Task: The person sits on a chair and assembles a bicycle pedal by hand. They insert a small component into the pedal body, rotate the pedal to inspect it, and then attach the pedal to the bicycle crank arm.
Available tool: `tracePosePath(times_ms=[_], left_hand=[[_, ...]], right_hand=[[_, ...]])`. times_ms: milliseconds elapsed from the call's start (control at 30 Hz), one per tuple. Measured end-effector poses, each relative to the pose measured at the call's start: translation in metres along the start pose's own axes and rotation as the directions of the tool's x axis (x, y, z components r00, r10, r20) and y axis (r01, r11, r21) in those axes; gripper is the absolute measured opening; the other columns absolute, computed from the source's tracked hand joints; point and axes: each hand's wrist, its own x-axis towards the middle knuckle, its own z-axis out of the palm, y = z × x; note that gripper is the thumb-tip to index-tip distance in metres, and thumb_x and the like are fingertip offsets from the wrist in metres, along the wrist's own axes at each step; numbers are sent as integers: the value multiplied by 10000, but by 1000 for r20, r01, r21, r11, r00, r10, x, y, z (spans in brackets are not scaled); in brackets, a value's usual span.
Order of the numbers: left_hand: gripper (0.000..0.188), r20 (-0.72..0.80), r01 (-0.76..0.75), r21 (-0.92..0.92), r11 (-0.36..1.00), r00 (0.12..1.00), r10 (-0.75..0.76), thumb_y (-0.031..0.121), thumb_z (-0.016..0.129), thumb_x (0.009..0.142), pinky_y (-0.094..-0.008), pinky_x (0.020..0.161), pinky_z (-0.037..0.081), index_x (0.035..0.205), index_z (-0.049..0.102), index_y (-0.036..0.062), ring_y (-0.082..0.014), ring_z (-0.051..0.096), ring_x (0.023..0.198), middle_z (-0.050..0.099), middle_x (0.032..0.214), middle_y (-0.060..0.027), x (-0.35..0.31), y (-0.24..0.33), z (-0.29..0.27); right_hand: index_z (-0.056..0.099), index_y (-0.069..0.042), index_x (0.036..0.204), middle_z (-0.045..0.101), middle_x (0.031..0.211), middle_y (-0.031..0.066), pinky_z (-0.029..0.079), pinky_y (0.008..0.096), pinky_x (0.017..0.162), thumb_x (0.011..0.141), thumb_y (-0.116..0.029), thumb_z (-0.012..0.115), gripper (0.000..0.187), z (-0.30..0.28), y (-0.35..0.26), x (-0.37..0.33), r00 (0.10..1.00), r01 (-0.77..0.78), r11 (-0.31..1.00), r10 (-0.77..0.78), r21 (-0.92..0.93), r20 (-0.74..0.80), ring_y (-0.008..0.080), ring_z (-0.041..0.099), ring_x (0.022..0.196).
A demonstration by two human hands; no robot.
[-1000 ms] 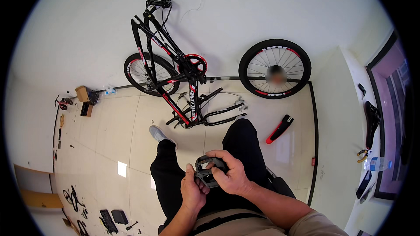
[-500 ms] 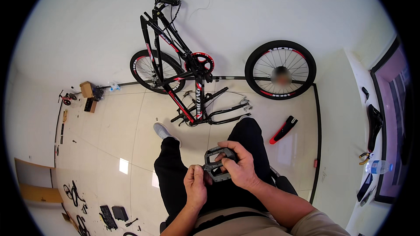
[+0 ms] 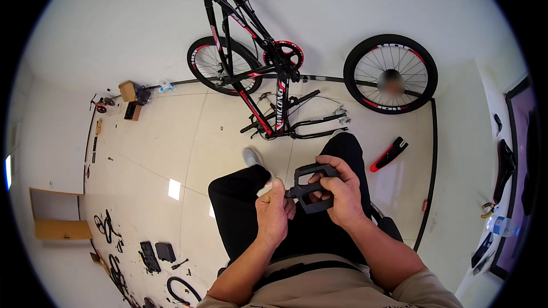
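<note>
You have one black bicycle pedal (image 3: 313, 187) in front of you, held over your lap between both hands. Your right hand (image 3: 342, 194) wraps around its platform body, fingers curled over the top edge. Your left hand (image 3: 274, 212) is closed around the stub of the axle at the pedal's left end, thumb pressed along it. Both hands are clenched on that single pedal.

Count the rest: one black-and-red bicycle frame (image 3: 260, 63) stands upside down against the wall, with one wheel (image 3: 220, 64) mounted in it. A second wheel (image 3: 390, 74) leans on its own against the wall to the right, well apart from the frame. One handlebar assembly (image 3: 311, 125) lies on the floor below the frame. One red-and-black tool (image 3: 389, 154) lies just right of your right knee. One small cardboard box (image 3: 128, 90) sits by the wall at the far left, with a few small parts beside it. One cable loop (image 3: 181, 290) and two dark flat cases (image 3: 158, 254) lie near the lower left, among scattered small pieces too small to tell. One plastic bottle (image 3: 502, 226) lies at the right edge.

The floor (image 3: 165, 148) is pale glossy tile with thin seams, showing two bright reflections of ceiling light. The walls are plain white, with a dark baseboard running along their foot.
</note>
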Motion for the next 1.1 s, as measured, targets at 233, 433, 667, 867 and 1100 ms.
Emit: tracePosePath(times_ms=[233, 433, 667, 867, 1100], left_hand=[[200, 163, -520, 238, 820, 854, 494, 171, 568, 982, -246, 633, 439, 1094, 541, 7, -114, 498, 655, 550, 789, -22, 2, -16, -14], [211, 371, -779, 449, 439, 609, 701, 59, 642, 907, -294, 623, 456, 1084, 563, -24, -213, 526, 641, 573, 785, -108, 12, -8, -18], [135, 408, -780, 453, 433, 613, 677, 92, 627, 925, -335, 549, 423, 936, 536, -6, -256, 512, 611, 552, 756, -133, 12, -7, -19], [184, 345, -718, 482, 502, 682, 645, 113, 604, 943, -314, 509, 389, 824, 511, 7, -215, 481, 548, 513, 675, -101, 9, -9, -19], [340, 114, -296, 208, 932, 954, 278, 180, 501, 1028, -254, 481, 354, 716, 466, 48, -72, 424, 535, 477, 617, 6, -4, -12, -10]], right_hand=[[570, -34, 1238, 649, 884, 130, 492, 309, 584, 831, 25, 467, 424, 1, -12, 1, 997, -61, 991, 66, 119, -37, 158, 525, 613], [568, -37, 1255, 652, 879, 130, 502, 316, 610, 850, -9, 459, 420, -5, -13, 2, 987, -151, 975, 157, 165, -22, 176, 555, 635], [564, -33, 1258, 647, 888, 124, 509, 312, 615, 857, -10, 456, 415, -5, -13, 2, 982, -185, 968, 186, 168, 7, 182, 575, 656], [561, -27, 1257, 645, 890, 120, 507, 309, 606, 854, 7, 456, 418, -4, -12, 2, 981, -192, 968, 194, 163, 7, 182, 570, 650], [551, -18, 1249, 644, 887, 112, 487, 302, 586, 841, 25, 468, 418, -2, -12, 1, 989, -146, 985, 147, 96, -10, 164, 558, 637]])
